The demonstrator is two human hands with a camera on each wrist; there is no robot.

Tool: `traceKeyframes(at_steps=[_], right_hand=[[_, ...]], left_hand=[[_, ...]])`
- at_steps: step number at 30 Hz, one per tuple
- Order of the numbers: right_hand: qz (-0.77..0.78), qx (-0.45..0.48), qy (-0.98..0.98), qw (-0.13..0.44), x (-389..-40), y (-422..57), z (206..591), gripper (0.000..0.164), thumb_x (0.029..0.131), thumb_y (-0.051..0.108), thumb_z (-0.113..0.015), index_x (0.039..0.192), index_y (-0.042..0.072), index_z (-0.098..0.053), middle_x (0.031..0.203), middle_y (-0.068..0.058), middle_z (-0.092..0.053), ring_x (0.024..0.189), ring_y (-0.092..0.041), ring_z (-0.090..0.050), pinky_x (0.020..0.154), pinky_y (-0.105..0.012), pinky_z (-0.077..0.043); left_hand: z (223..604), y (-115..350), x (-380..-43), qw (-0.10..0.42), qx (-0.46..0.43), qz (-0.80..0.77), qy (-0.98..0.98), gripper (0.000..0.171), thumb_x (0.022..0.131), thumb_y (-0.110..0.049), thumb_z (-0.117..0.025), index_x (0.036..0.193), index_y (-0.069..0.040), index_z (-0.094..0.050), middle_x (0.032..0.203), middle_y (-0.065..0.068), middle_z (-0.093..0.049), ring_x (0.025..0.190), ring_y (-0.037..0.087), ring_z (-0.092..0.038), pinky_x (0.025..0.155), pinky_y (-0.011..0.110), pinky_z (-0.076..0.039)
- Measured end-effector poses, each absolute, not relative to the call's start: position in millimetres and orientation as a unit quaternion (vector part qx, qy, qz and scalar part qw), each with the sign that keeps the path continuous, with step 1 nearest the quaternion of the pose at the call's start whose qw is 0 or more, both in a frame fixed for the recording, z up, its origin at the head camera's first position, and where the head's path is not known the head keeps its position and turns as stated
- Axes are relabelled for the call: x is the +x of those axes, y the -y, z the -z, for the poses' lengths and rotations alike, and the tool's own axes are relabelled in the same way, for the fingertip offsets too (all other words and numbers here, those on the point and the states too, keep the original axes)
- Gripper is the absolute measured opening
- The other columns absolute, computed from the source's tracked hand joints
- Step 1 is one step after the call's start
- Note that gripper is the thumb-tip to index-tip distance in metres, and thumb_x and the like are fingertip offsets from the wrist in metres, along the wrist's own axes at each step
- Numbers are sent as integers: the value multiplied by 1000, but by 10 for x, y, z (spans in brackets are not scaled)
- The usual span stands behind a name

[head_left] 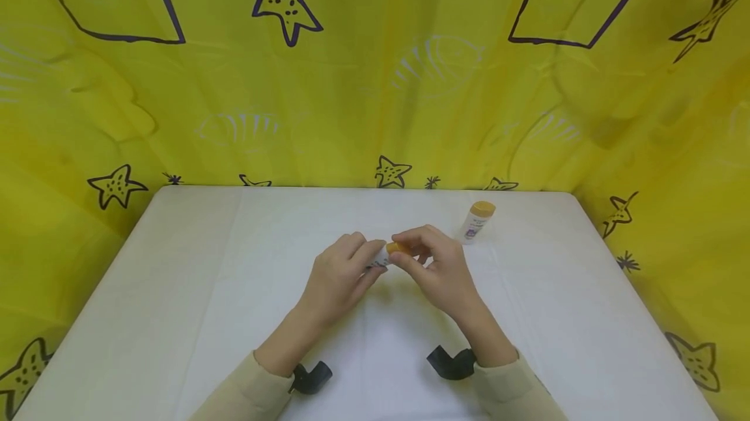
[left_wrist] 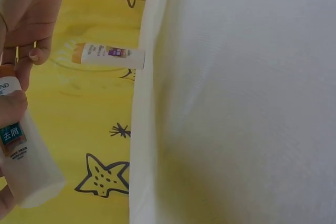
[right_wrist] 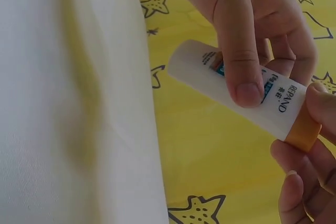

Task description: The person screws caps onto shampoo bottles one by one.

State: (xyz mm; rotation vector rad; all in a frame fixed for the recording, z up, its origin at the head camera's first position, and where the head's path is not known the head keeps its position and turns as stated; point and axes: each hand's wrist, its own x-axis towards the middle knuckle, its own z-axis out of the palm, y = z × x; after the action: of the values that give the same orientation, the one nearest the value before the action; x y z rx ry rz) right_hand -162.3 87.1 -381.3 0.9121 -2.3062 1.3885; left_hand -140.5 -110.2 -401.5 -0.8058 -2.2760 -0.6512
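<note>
Between my two hands, over the middle of the table, is a small white shampoo bottle (right_wrist: 210,80) with an orange cap (right_wrist: 304,128) and a teal label. My left hand (head_left: 342,271) grips the bottle's body, thumb lying across the label. The fingers and thumb of my right hand (head_left: 436,268) pinch the orange cap, which sits on the bottle's end. In the right wrist view the bottle is tilted, its cap toward the lower right. A second white bottle (head_left: 473,226), with an orange cap and a purple label mark, stands on the table just beyond my right hand.
A white cloth covers the table (head_left: 263,232). Behind it and at both sides hangs a yellow curtain (head_left: 351,82) printed with starfish and fish. Black wrist mounts (head_left: 451,364) stick out from both sleeves above the table.
</note>
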Motion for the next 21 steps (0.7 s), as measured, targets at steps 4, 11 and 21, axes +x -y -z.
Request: traceKeyframes(at_steps=[4,11,21], right_hand=[[-481,317,803,154,-1637,-885,3815,28,77,24,-74,103,17,-66,92,9,-63,71,-6,-57,59,-21,-47],[-491,333,790,157,-1538,-856,3586,26,76,8,-73,101,5,-66,93,0,-64,71,-9,-55,59,-23,-48],[-497,364,769,171,-1501,-847,3502,29,75,-4,-70,103,3,-65,95,-4,-65,82,-13,-57,62,-25,-49]], left_hand=[[4032,1086,-1409,314,-300,261,862,32,82,-25,-70,110,-13,-59,86,-4,-50,73,10,-46,59,21,-43],[4023,1108,-1413,236,-317,355,847,36,84,-29,-67,116,-15,-55,100,-6,-54,83,6,-51,67,23,-49],[4020,1168,-1435,92,-321,461,822,30,88,-33,-61,113,-18,-55,103,-7,-57,84,9,-58,69,26,-52]])
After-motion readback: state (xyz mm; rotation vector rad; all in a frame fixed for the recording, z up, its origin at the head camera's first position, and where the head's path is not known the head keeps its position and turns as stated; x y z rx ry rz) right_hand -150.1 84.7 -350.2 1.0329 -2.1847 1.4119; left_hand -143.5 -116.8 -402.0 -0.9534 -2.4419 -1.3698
